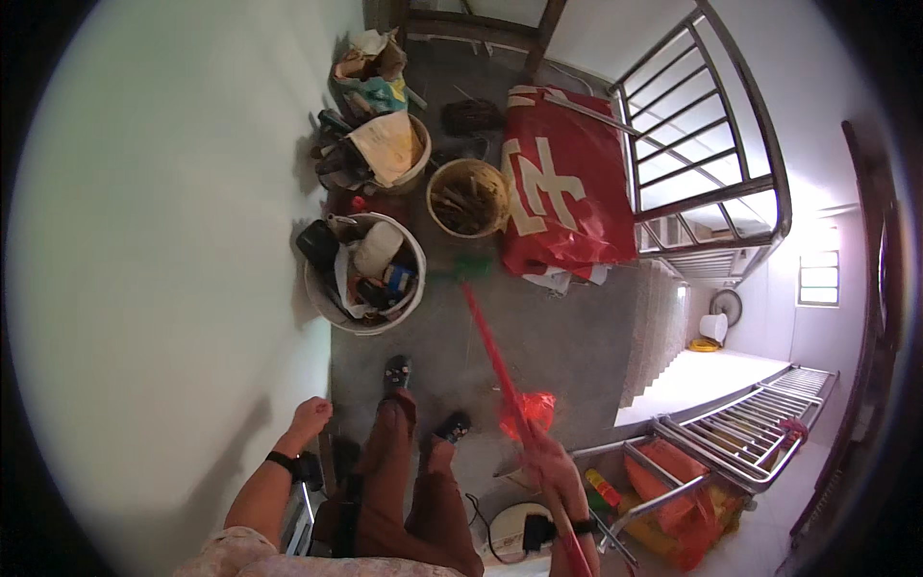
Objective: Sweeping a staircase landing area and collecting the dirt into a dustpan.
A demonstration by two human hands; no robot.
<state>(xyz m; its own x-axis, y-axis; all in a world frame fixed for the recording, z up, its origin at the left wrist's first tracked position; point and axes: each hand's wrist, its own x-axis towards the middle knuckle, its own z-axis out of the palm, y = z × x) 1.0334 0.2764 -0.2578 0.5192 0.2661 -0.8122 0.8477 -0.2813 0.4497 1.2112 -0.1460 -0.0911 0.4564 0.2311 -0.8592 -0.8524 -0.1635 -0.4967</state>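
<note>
My right hand [551, 461] is closed around the red pole [494, 350] of a long-handled broom. The pole slants away from me, and its blurred green head [472, 267] is at the floor between a white bucket and a red printed sheet. A red plastic bag [537, 412] shows just past my right hand, partly behind the pole. My left hand [314, 416] hangs by the pale wall with its fingers curled in and nothing visible in it. The white bucket [420, 292], full of mixed items, stands ahead of that hand.
Against the wall stand another filled bucket [425, 148] and a torn sack [386, 94]. A tub of sticks [469, 232] touches the red sheet [598, 216]. Metal railings [764, 155] rise at the right, beside descending stairs [652, 324]. A round white lid [515, 530] lies near my legs.
</note>
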